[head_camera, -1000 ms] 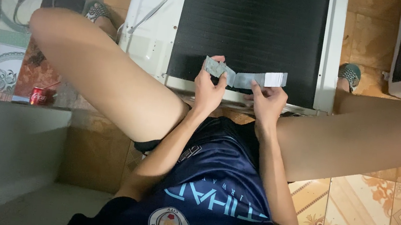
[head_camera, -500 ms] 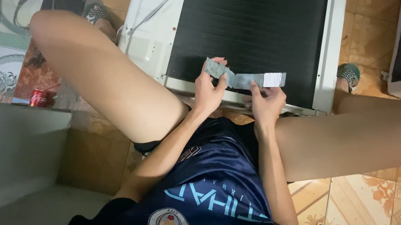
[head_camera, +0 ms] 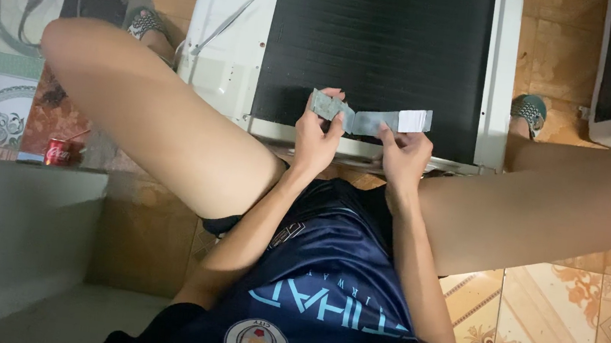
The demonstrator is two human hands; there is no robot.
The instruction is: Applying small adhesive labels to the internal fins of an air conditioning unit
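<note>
You pinch a grey tape strip (head_camera: pixel 369 117) between both hands: left hand (head_camera: pixel 317 138) clamps the 9 o'clock end, right hand (head_camera: pixel 403 156) the middle, stretching it flat over the black-grilled unit (head_camera: pixel 381 42).

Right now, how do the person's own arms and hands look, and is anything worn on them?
Both arms are bare from the shoulder area down: no sleeves cover the forearms. The left hand and the right hand wear no gloves, and no ring, watch or bracelet is visible on them. The arms are slim and come out of a dark navy sports jersey with light blue lettering and a round badge.
</note>
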